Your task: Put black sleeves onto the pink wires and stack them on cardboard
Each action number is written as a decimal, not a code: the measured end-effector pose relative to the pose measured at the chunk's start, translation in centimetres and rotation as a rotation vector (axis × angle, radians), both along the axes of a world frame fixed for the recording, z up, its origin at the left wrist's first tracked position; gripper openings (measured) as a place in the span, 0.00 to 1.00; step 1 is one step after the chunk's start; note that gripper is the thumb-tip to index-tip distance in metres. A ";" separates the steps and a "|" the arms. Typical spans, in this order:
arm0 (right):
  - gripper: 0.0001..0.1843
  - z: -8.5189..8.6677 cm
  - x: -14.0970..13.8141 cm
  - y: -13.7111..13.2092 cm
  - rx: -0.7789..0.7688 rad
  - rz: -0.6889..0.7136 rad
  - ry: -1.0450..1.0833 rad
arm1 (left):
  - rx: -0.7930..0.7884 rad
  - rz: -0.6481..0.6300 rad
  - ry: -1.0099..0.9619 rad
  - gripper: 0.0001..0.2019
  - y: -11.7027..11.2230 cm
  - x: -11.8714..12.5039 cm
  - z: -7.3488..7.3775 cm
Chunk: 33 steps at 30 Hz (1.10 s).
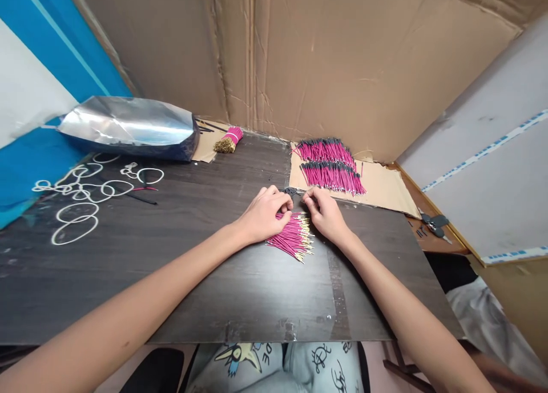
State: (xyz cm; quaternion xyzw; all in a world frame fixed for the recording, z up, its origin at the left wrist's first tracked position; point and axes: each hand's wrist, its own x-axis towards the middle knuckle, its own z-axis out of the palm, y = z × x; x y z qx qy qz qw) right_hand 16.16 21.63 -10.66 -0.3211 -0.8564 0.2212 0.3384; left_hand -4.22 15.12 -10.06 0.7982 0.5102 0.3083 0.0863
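A loose fan of short pink wires [294, 237] with metal tips lies on the dark wooden board [180, 267] between my two hands. My left hand [266, 213] rests on the fan's left side, its fingers curled and pinched on the wires' upper ends. My right hand [324, 212] sits just to the right, fingers also curled and pinching near the same top ends. What exactly the fingertips grip is hidden beneath them.
Rows of pink wires [329, 165] lie on a cardboard sheet [385, 190] behind. A tied pink bundle [229, 141], a silver foil bag [128, 128], white rubber bands [81, 196] at left, cardboard walls [325, 56] behind, and keys [434, 224] at right.
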 end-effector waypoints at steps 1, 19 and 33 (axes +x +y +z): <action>0.06 0.1 0.3 0.0 -0.003 0.006 0.002 | -0.007 -0.005 0.008 0.04 0.0 0.0 0.1; 0.11 2.3 3.4 0.3 -0.049 0.188 -0.267 | -0.068 -0.049 0.069 0.10 -0.2 0.3 0.3; 0.12 0.9 2.1 -0.6 0.040 0.200 -0.291 | -0.117 -0.045 -0.004 0.06 -0.3 0.3 0.1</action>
